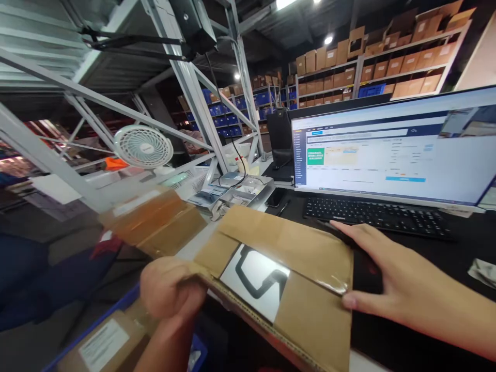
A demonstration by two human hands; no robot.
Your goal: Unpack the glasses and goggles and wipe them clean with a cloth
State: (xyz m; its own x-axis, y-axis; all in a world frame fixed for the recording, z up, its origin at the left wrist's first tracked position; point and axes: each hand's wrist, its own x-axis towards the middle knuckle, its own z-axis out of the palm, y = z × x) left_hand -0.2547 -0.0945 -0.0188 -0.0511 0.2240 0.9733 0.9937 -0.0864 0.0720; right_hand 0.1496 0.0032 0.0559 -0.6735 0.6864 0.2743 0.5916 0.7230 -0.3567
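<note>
A brown cardboard box [313, 315] lies tilted in front of me. Between its top flaps shows a white panel [259, 279] with a thick dark angular outline printed on it; the rest of the contents is hidden. My left hand [172, 289] is closed around the box's left near edge, fingers curled under. At the right end, my right hand [375, 274] spans the box, thumb against its edge and forefinger reaching along the far corner. Clear tape shines near that thumb.
A keyboard [372, 214] and monitor [387, 150] stand behind the box. Another carton [155, 222] sits left, near a fan [143, 146]. Below left, a blue bin [127, 299] holds a labelled parcel [104, 343]. A metal post [194, 98] rises behind the desk.
</note>
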